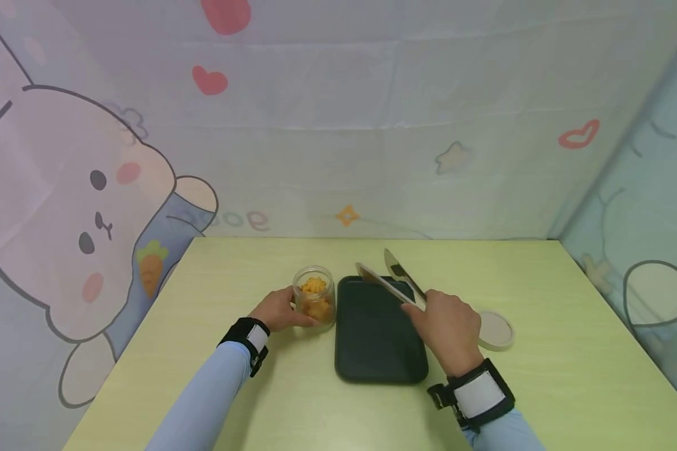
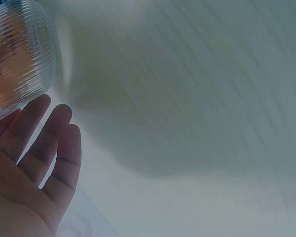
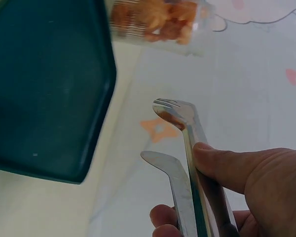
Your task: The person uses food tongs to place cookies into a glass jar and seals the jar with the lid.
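My left hand (image 1: 282, 311) is at the left side of a clear glass jar (image 1: 326, 318), thumb in front and fingers behind it. Orange-yellow snack pieces (image 1: 314, 286) fill part of the jar, whose mouth is uncovered. Seen from the left wrist, several fingers (image 2: 42, 136) lie beside the ribbed glass. Over the right side of a dark green tray (image 1: 378, 341), my right hand (image 1: 450, 322) grips metal tongs (image 3: 180, 173) between thumb and fingers. The arms of the tongs are spread, with nothing between their tips.
A round pale lid (image 1: 495, 331) lies flat right of my right hand. The light yellow-green table (image 1: 575, 376) ends at a printed cloth backdrop (image 1: 327, 113) at the back, with another cloth (image 1: 649, 207) along the right.
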Action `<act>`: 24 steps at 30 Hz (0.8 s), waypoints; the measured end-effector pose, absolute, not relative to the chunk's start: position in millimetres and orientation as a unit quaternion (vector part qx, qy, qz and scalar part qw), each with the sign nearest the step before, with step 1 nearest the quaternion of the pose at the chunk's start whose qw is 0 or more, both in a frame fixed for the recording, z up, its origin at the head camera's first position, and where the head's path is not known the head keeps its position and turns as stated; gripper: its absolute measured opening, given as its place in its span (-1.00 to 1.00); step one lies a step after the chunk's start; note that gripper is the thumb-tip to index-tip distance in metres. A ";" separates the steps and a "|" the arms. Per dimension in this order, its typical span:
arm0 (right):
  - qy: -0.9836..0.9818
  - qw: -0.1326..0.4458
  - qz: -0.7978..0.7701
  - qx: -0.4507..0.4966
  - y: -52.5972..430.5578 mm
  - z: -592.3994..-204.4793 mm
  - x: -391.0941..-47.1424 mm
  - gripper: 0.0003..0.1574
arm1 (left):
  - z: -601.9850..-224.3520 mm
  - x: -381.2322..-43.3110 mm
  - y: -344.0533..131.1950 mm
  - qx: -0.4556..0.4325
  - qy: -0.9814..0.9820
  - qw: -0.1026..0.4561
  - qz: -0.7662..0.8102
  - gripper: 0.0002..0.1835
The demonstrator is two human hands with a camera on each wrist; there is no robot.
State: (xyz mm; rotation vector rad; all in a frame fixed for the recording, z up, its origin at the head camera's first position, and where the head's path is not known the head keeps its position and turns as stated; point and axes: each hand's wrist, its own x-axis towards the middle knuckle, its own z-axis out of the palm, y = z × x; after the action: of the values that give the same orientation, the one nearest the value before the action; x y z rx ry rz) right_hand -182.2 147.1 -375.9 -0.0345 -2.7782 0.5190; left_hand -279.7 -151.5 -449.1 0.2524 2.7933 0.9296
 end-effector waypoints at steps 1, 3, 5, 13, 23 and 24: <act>-0.972 0.150 0.180 -0.017 148.2 -380.0 -182.8 -0.49 | -449.2 -279.7 -151.7 0.085 0.941 0.093 0.315 -0.19; -0.974 0.140 0.177 -0.026 150.0 -389.1 -184.6 -0.48 | -449.0 -279.2 -151.9 0.082 0.940 0.095 0.317 -0.19; -0.976 0.131 0.170 -0.035 151.3 -398.5 -186.7 -0.47 | -449.0 -278.8 -151.9 0.080 0.939 0.096 0.319 -0.19; -0.977 0.138 0.155 -0.053 150.4 -426.5 -191.2 -0.44 | -450.5 -280.4 -150.7 0.082 0.939 0.100 0.319 -0.17; -0.974 0.155 0.153 -0.070 141.7 -445.1 -184.8 -0.42 | -451.6 -284.1 -144.9 0.098 0.936 0.101 0.323 -0.18; -0.974 0.151 0.152 -0.070 140.9 -445.7 -184.2 -0.42 | -451.9 -284.4 -144.6 0.100 0.936 0.101 0.323 -0.18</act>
State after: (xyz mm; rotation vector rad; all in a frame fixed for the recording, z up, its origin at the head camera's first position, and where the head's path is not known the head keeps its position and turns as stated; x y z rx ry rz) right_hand -184.2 140.9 -445.7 -0.2013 -2.7970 0.4358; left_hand -284.4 -144.6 -451.9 0.2945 2.7657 0.9531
